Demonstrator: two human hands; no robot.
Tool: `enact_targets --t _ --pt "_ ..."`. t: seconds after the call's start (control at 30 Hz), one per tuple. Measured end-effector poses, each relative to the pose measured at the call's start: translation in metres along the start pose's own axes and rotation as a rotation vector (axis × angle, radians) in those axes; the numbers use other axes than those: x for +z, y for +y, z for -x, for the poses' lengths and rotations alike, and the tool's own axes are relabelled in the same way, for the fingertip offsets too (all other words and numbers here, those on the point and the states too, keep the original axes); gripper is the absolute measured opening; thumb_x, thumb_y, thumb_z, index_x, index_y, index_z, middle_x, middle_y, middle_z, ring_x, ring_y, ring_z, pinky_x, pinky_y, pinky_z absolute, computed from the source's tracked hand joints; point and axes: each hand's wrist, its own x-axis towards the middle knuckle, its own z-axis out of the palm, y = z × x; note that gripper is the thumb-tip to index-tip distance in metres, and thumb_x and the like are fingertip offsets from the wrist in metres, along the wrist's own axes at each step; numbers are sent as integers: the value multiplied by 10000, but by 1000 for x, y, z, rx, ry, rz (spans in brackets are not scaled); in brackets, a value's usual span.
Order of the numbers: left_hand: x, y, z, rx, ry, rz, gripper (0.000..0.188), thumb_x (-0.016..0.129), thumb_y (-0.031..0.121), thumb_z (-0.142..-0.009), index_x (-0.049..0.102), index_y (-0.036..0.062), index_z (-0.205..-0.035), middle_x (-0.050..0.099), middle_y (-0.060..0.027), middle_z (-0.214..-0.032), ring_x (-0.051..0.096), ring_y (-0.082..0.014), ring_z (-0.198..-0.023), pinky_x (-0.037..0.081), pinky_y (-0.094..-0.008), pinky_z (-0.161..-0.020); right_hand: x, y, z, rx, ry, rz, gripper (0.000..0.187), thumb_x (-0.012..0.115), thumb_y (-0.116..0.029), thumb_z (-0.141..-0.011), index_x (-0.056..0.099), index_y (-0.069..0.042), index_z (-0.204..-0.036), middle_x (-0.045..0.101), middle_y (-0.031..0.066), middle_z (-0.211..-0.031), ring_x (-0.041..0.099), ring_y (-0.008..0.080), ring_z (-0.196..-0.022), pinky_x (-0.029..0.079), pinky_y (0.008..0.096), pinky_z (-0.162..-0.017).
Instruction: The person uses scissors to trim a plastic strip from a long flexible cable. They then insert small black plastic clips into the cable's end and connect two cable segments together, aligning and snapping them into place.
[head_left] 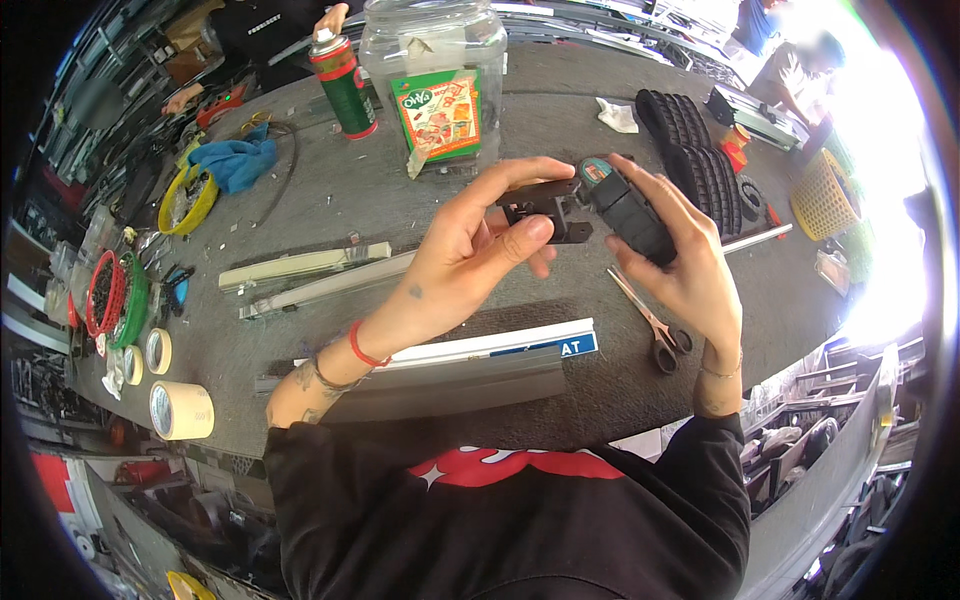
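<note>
My left hand [470, 230] is closed on a dark bracket-like part [570, 232], thumb on its near side and fingers over and behind it. Gripped in my right hand [690, 250] is a chunky black block-shaped piece [640, 222] with a round green label [596, 172] at its upper left end. The two pieces are held close together above the table; whether they touch is hard to tell. Scissors [655, 330] with dark handles lie below my right hand. Under my left forearm are a white strip with a blue end [540, 340] and a grey flat strip [480, 385].
A clear plastic jar [430, 45] and a green-and-red spray can [345, 90] stand at the back. Black ribbed strips [690, 150] and a yellow basket [825, 195] are to the right. Tape rolls [182, 410], small baskets [130, 300] and a blue cloth [235, 160] lie left. People are beyond the table.
</note>
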Motion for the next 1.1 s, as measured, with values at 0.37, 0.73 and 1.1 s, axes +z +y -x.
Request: enact_targets --t 0.37,0.73,1.1 --pt "0 -5 -4 30 32 -47 498 641 -53 -798 452 -2 -1256 451 -91 -1272 589 -113 -829 532 -233 -642 12 14 -2 -105 -15 -83 523 700 -89 -741 473 -18 -1207 573 175 -1125 566 359 -1042 428 405 -876" --pt "1 -12 -3 148 111 -427 472 645 -41 -790 475 12 -1226 514 -104 -1192 598 -157 -934 569 -231 -613 17 13 -1 -155 -12 -25 566 749 -176 -729 477 35 -1179 600 204 -1077 612 288 -1000 452 360 -864" --pt "0 -14 2 141 116 -831 441 674 141 -807 435 55 -1167 495 -141 -980 583 -289 -809 468 -361 -622 21 15 -1 -234 -5 79 541 716 -157 -744 466 -11 -1201 597 177 -1078 606 358 -946 475 394 -792"
